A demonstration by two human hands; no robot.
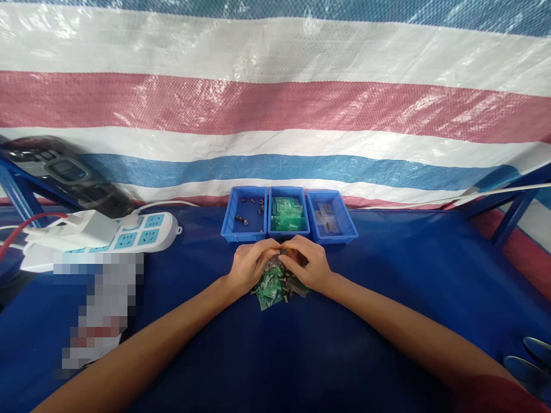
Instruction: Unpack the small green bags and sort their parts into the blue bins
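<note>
My left hand (251, 265) and my right hand (311, 265) meet above a small pile, fingertips pinched close together. Whatever sits between the fingertips is too small and hidden to name. Under them lie clear packets with green pieces (271, 289), mixed with loose dark screws (286, 297). Just beyond the hands three blue bins stand in a row. Several loose screws lie in the left bin (232, 226). Green packets fill much of the middle bin (287, 234). Clear packets with small metal parts are in the right bin (344, 232).
A white power strip (166, 235) with plugs and cables lies at the left, before a dark appliance (69, 169). Nearer is a blurred-out pale item (103, 310). Eyeglasses (523, 367) rest at the lower right. A striped sheet (275, 103) hangs behind the blue table (387, 275).
</note>
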